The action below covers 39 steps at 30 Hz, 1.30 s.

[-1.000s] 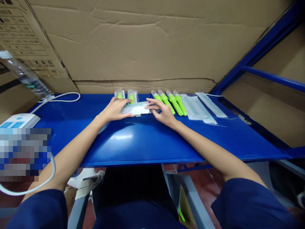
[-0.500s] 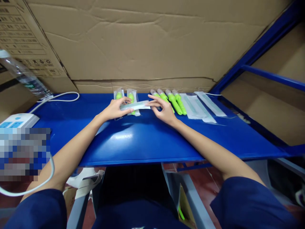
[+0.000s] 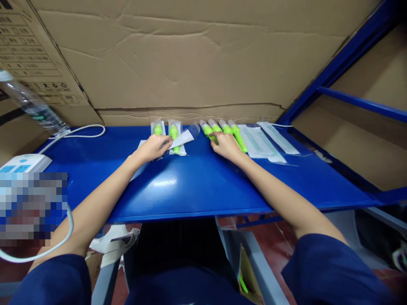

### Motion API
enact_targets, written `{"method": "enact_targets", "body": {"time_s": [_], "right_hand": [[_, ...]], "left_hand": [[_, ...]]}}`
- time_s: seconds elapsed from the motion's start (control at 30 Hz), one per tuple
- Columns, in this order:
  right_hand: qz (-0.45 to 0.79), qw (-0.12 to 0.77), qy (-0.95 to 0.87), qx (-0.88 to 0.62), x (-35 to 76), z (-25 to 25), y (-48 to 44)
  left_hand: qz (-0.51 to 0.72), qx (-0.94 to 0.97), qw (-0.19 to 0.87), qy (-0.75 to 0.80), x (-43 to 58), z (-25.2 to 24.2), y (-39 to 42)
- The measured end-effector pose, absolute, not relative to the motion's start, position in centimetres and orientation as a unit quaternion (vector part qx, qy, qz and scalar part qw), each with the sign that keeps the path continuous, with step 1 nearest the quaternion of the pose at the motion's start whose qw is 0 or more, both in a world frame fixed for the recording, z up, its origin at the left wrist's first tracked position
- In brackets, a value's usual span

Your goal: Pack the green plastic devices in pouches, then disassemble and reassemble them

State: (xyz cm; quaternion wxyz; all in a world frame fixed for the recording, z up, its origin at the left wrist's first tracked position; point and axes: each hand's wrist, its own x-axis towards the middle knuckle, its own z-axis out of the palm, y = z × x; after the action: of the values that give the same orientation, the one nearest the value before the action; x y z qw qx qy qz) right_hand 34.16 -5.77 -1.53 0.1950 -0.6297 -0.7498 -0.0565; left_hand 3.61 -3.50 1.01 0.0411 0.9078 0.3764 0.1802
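My left hand (image 3: 156, 147) is closed on a clear plastic sleeve with a white card in it (image 3: 184, 138), its open-looking end pointing right. Behind that hand lie two bagged lime-green sticks, one on the left (image 3: 158, 128) and one on the right (image 3: 173, 131), each in clear wrapping with a white card. My right hand (image 3: 226, 146) reaches the row of loose lime-green sticks with greyish caps. Its thumb and fingers close around the leftmost stick (image 3: 204, 126), whose lower part the hand hides. Another loose stick (image 3: 239, 137) lies at the row's right end.
Several flat sleeves with white cards (image 3: 261, 142) lie to the right of the sticks. Cardboard (image 3: 178, 63) walls the back of the blue table (image 3: 190, 190). At left are a plastic bottle (image 3: 38, 108), a white power strip (image 3: 27, 163) and its cable (image 3: 85, 126).
My right hand has let go of the sleeve and moved right and down onto the loose sticks. My left hand keeps the sleeve, now tilted with its right end raised.
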Motion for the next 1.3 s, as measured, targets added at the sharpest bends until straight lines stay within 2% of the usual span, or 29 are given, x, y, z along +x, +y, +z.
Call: {"method": "enact_targets", "body": {"time_s": [0.33,0.53,0.73,1.13,1.3], "right_hand": [[-0.096,0.199,-0.766,-0.603,32.2,0.2,-7.6],[-0.068,0.132,-0.826,-0.544,34.4,-1.0,-6.0],[-0.068,0.105,-0.847,-0.517,34.2,-0.6,-6.7],[0.006,0.136,-0.889,-0.437,34.4,0.3,-7.1],[0.02,0.198,-0.884,-0.424,34.9,1.0,-7.0]], "left_hand": [[0.261,0.88,0.096,0.384,3.6,1.7,-4.2],[0.263,0.873,0.137,0.387,3.7,1.5,-4.2],[0.259,0.869,0.119,0.404,3.5,1.7,-4.1],[0.251,0.866,0.038,0.431,3.0,1.3,-3.4],[0.245,0.861,0.031,0.444,3.0,1.3,-3.4]]}}
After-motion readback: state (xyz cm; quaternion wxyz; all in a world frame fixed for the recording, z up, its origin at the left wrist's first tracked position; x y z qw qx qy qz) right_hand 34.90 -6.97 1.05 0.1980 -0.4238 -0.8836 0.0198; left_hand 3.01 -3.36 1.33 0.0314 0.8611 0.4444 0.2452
